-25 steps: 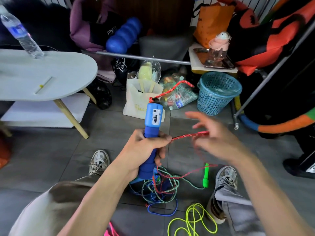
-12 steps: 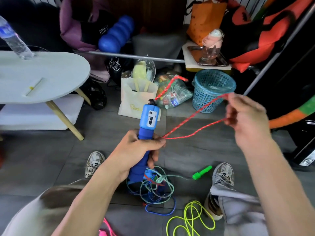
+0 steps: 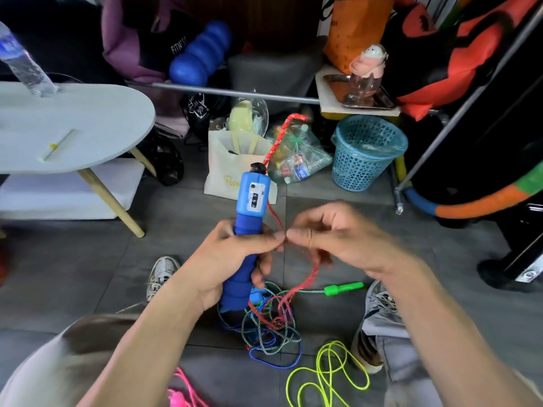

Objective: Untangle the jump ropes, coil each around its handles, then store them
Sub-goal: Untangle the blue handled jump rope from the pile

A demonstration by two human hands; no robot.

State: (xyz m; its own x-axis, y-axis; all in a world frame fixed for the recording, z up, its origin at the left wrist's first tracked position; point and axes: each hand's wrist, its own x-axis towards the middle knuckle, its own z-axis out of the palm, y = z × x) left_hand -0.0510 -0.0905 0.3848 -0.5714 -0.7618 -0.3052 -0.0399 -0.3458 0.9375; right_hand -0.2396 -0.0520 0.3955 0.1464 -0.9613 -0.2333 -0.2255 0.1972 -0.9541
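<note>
Fingers of the left hand (image 3: 232,257) gripped the upright blue handle (image 3: 245,230), while the right hand (image 3: 338,236) pinched the red rope (image 3: 305,277) just beside that handle.

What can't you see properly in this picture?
- Head view: the right hand is blurred, so its grip on the red rope is unclear.
- The blue handle's middle is hidden by the left hand.
- The pink rope is cut off by the bottom edge.

Cluttered home storage corner: tiled floor (image 3: 73,277), laundry basket (image 3: 365,154), low white table (image 3: 88,124), piled bags.
</note>
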